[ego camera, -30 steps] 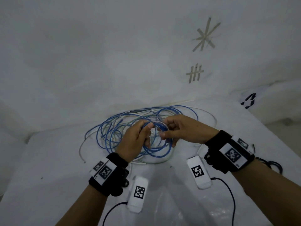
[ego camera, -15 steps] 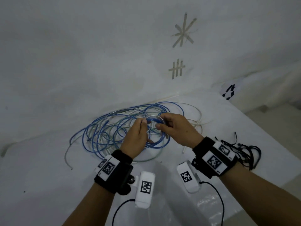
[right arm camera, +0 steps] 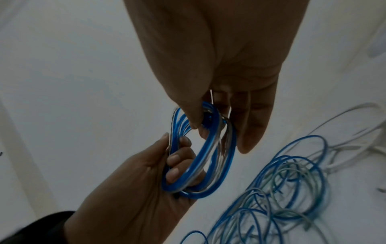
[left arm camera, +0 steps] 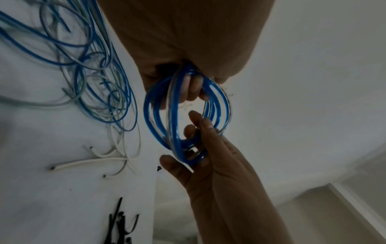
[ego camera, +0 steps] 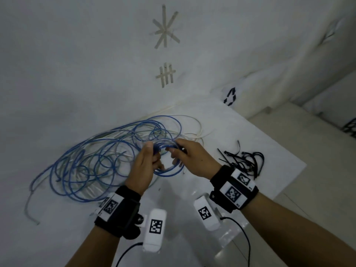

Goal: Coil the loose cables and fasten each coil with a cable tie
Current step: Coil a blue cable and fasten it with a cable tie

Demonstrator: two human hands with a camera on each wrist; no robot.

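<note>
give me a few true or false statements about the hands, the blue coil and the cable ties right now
1. Both hands hold the blue coil. True: the left hand and the right hand each grip one side of it.
2. A cable tie already fastens the coil. False: no tie shows on it in either wrist view.
3. The black cable ties lie on the table, to the right of the right hand. True.
4. The coil lies flat on the table. False: it is held up between the hands.
5. Loose cables lie on the table, to the left of the hands. True.
</note>
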